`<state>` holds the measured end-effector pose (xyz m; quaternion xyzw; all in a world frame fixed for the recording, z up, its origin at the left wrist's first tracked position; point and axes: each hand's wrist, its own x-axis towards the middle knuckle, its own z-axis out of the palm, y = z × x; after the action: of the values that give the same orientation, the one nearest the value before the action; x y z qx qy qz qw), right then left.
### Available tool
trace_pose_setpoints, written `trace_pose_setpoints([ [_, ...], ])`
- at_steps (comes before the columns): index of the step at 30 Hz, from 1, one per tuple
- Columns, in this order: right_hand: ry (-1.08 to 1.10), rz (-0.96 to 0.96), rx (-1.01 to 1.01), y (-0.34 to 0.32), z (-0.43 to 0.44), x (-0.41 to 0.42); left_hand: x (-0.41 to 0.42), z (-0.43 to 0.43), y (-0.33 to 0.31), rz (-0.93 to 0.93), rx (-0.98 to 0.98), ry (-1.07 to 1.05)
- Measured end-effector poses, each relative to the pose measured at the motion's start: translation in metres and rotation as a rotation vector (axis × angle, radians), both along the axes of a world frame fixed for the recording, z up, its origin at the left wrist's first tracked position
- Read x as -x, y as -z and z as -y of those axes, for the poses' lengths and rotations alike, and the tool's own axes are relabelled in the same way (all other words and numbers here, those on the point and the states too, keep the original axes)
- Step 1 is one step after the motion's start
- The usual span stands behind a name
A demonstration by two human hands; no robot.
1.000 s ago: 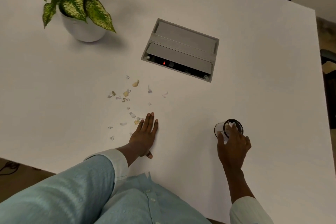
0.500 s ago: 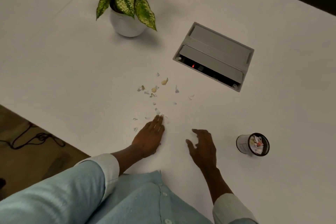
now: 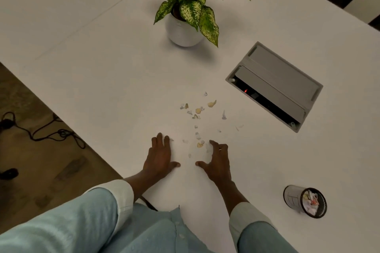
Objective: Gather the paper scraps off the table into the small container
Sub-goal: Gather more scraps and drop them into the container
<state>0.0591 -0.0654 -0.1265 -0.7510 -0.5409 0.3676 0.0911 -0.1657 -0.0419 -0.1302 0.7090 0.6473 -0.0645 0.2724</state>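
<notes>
Several small white and yellowish paper scraps [image 3: 198, 111] lie scattered on the white table [image 3: 102, 72], from the middle down to my hands. My left hand [image 3: 159, 156] rests flat on the table, fingers apart, left of the nearest scraps. My right hand [image 3: 217, 160] is on the table to their right, fingers spread and slightly curled, fingertips touching a scrap. Neither hand holds anything. The small round container [image 3: 305, 201], with a black rim, stands at the lower right with scraps inside it, well away from both hands.
A potted plant [image 3: 185, 26] in a white pot stands at the back. A grey cable box [image 3: 275, 86] with a red light is set into the table at right. The table's left edge drops to a floor with black cables [image 3: 41, 131].
My right hand let go of the container and came left to the scraps, opposite my left hand. My left hand shifted a little left. The camera view swung left.
</notes>
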Motion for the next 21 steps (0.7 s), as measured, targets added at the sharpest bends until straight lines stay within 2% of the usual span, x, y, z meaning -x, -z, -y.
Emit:
trace_pose_setpoints([
  [11,-0.288,0.096,-0.007,0.003,-0.067,0.015,-0.041,-0.013,0.006,0.117,0.018,0.004],
  [18,-0.575,0.276,-0.076,0.000,-0.080,0.021,-0.050,-0.015,0.007,0.182,0.002,0.010],
  [21,-0.597,0.340,-0.109,0.004,-0.075,0.021,-0.051,-0.016,0.012,0.203,-0.050,0.025],
])
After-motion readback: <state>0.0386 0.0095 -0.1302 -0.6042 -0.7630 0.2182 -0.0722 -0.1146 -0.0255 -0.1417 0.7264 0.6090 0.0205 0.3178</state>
